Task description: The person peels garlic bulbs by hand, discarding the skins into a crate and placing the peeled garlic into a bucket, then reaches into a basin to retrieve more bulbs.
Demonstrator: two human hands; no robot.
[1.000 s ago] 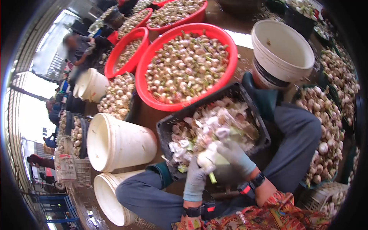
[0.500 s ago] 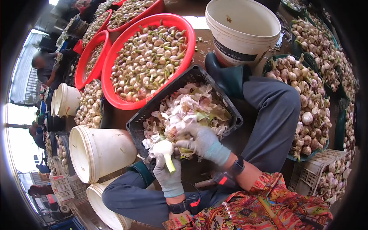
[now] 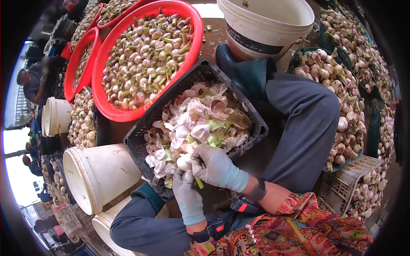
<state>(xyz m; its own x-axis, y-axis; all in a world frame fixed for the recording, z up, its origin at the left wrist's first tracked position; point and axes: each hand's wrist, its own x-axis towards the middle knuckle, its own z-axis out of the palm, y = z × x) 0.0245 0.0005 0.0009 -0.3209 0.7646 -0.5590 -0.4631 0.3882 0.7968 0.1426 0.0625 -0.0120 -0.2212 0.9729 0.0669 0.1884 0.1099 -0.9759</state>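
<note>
A white garlic bulb [image 3: 184, 162] with a short green stem [image 3: 199, 182] is held between my two gloved hands, over the near edge of a black plastic crate [image 3: 136, 135]. My left hand [image 3: 188, 197] grips it from below, with the fingertips against the bulb. From the right, my right hand [image 3: 217, 167] has its fingers closed against the bulb's side, partly covering it. Loose garlic skins [image 3: 194, 117], white, pinkish and pale green, fill the crate just beyond the hands.
Beyond the crate stands a red basin [image 3: 97, 81] of trimmed garlic. White buckets [image 3: 102, 173] are at the left, and another white bucket [image 3: 265, 30] stands behind my boot [image 3: 241, 70]. Garlic in a green basket [image 3: 329, 81] and a pale crate [image 3: 348, 179] are at right.
My right hand has come in against the bulb, which is now tilted and more covered. The view has shifted, so the basin and crate sit further left.
</note>
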